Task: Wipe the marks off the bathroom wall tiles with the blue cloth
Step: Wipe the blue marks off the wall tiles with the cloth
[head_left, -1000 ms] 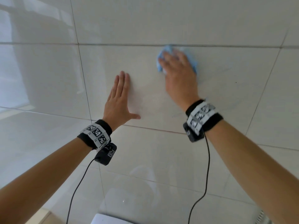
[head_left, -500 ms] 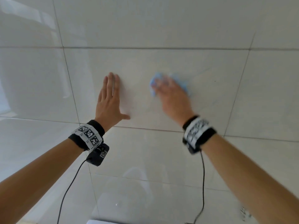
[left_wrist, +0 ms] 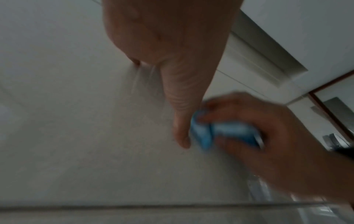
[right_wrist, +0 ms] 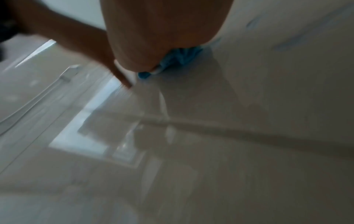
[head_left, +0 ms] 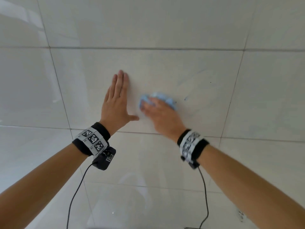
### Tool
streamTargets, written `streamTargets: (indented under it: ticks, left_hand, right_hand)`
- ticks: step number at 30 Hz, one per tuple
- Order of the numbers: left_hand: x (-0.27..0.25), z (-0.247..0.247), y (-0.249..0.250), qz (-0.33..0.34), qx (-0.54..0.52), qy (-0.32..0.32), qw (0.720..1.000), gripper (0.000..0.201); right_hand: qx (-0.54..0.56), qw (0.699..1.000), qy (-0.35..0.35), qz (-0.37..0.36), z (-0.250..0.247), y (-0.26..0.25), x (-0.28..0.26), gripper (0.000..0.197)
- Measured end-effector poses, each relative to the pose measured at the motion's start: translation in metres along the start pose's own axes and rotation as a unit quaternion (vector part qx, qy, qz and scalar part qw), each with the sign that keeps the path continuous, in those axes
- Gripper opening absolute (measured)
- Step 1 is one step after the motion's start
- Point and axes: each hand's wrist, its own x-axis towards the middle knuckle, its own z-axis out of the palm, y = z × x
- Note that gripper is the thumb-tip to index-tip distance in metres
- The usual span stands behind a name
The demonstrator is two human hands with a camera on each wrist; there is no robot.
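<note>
Head view: nearest, the left hand point(head_left: 118, 103) lies flat on the tile point(head_left: 92, 90), fingers straight, holding nothing. At its 3 o'clock, just beside the thumb, the right hand point(head_left: 162, 115) presses the bunched cloth point(head_left: 162, 97) to the wall, fingers curled over it. Farther, at 2 o'clock, faint blue streaks point(head_left: 200, 72) and dark specks point(head_left: 186, 98) remain, so wiping looks unfinished. Since a second ago the cloth has swept down toward 8 o'clock.
</note>
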Motion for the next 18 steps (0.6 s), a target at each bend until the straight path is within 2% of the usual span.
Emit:
streamTargets:
  ticks: [3,5,8,13,15,18]
  left_hand:
    - [-0.001,-0.002,-0.006,0.012,0.015,-0.007,1.0,0.166]
    - [-0.002,-0.003,-0.009,0.015,0.024,-0.012,1.0,0.169]
    - [-0.001,-0.004,-0.008,0.013,0.029,-0.017,0.999,0.172]
    - [-0.003,-0.004,-0.006,0.011,0.023,-0.026,0.999,0.169]
    - [-0.003,-0.004,-0.005,0.01,0.022,-0.025,0.999,0.168]
    - [-0.004,-0.003,-0.006,0.012,0.021,-0.024,0.999,0.166]
  right_hand:
    - [0.001,0.998,-0.022,-0.061,0.015,-0.032,-0.034,0.05]
    - [-0.006,0.997,-0.026,-0.077,0.013,-0.024,-0.028,0.049]
    - [0.011,1.0,-0.001,-0.004,-0.01,0.012,0.007,0.048]
    - [-0.008,0.984,0.128,0.126,-0.081,0.072,0.096,0.041]
    - [-0.011,0.979,0.148,0.142,-0.089,0.078,0.111,0.04]
    - [-0.002,0.972,0.174,0.156,-0.076,0.064,0.101,0.04]
